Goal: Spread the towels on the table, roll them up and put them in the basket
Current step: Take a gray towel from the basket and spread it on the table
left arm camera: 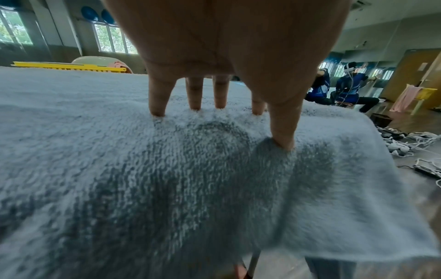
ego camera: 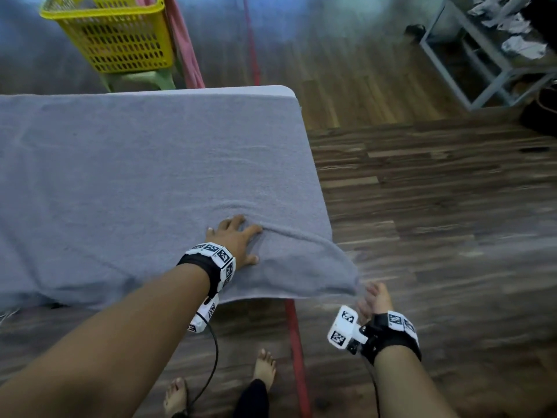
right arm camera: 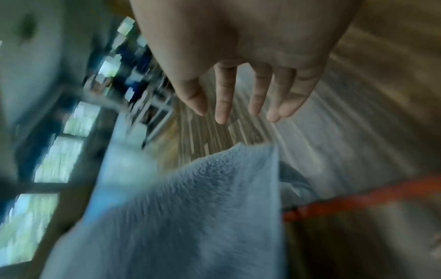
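Observation:
A grey towel [ego camera: 144, 182] lies spread over the table [ego camera: 283, 89], and its near right corner hangs off the edge. My left hand [ego camera: 233, 238] presses flat on the towel near that corner, fingers straight and spread; the left wrist view shows the left hand [left arm camera: 220, 98] with its fingertips sunk in the towel's pile [left arm camera: 167, 169]. A fold runs from it toward the corner. My right hand [ego camera: 375, 298] hovers just beside the hanging corner. In the blurred right wrist view the right hand [right arm camera: 238, 88] has straight fingers holding nothing, above the towel corner [right arm camera: 214, 188]. A yellow basket [ego camera: 111, 34] stands beyond the table.
The basket sits on a green stool [ego camera: 138, 78] with a pink towel [ego camera: 184, 46] hanging beside it. A grey metal rack [ego camera: 482, 55] stands at the far right. A red line [ego camera: 294, 342] crosses the wooden floor near my bare feet [ego camera: 265, 368]. Cables [left arm camera: 405, 143] lie on the floor.

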